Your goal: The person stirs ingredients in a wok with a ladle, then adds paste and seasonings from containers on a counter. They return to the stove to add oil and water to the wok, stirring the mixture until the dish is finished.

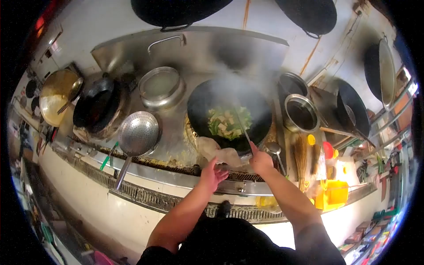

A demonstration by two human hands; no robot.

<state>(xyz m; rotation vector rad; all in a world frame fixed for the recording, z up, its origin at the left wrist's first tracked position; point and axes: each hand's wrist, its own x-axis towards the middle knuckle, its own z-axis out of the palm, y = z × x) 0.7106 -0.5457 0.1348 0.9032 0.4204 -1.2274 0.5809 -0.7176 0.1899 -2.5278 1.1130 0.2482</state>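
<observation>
A black wok (198, 104) sits on the burner, with steam rising from it. Green vegetables and pale pieces (227, 122) lie inside. My right hand (261, 160) is closed round the handle of a long-handled wok utensil (244, 129), which slants down into the food; its head is hidden there. Over the wok's near left rim hangs a pale cloth (218, 150). My left hand (214, 175) is just below this cloth, fingers apart, holding nothing. To the right of my right hand rests a small ladle (273, 148).
Left of the wok are a perforated strainer (139, 132), a metal basin (161, 86) and a dark pan (95, 106). On the right stand metal pots (302, 113), a bamboo brush (301, 161) and a yellow container (332, 194). A faucet (168, 40) juts out behind.
</observation>
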